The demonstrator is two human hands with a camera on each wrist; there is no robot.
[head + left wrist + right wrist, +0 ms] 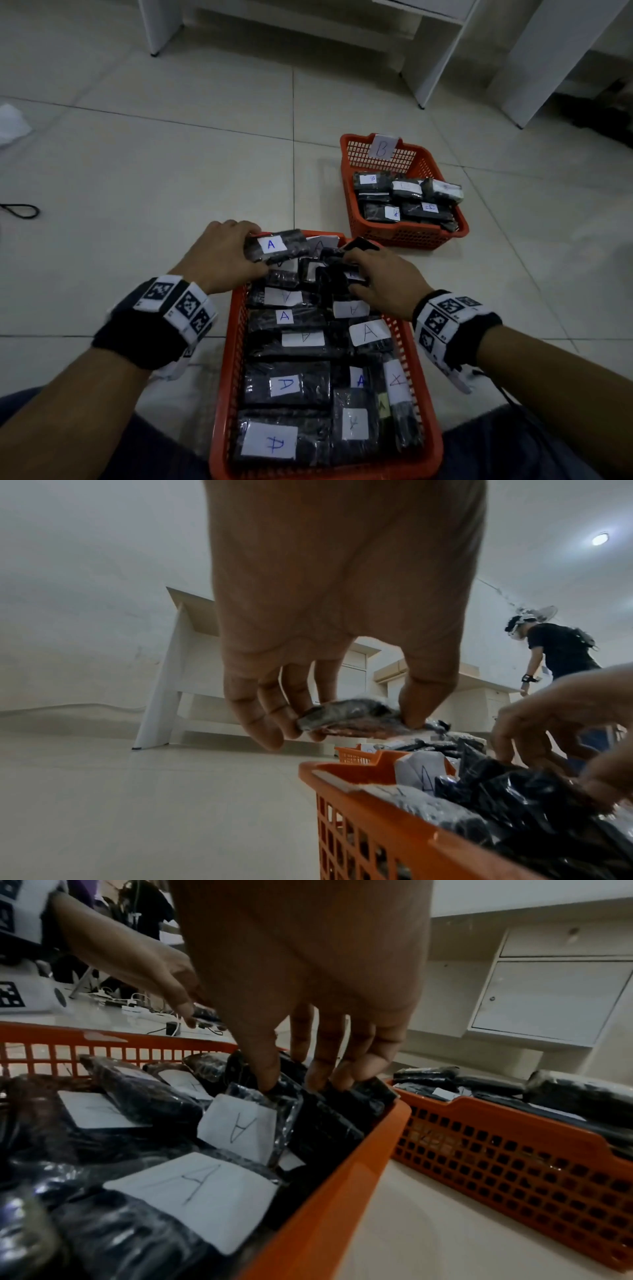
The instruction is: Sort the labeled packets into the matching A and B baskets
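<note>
The near orange basket (228, 359) is packed with several black packets bearing white A labels (284, 385). At its far end my left hand (255, 251) pinches a black packet labelled A (277, 245), lifted just above the pile; the left wrist view shows the same packet (346, 712) held between fingers and thumb. My right hand (349, 274) curls round a dark packet (334, 279) at the basket's far right corner; its label is hidden. In the right wrist view its fingertips (267, 1080) dig among the packets. The B basket (351, 212), with a B card (383, 147), holds several packets.
Both baskets sit on a pale tiled floor (171, 154). White furniture legs (161, 24) stand at the back. A black cable loop (20, 209) lies far left. Another person (555, 650) stands at a counter in the distance. A white cabinet (548, 1001) is beyond the B basket.
</note>
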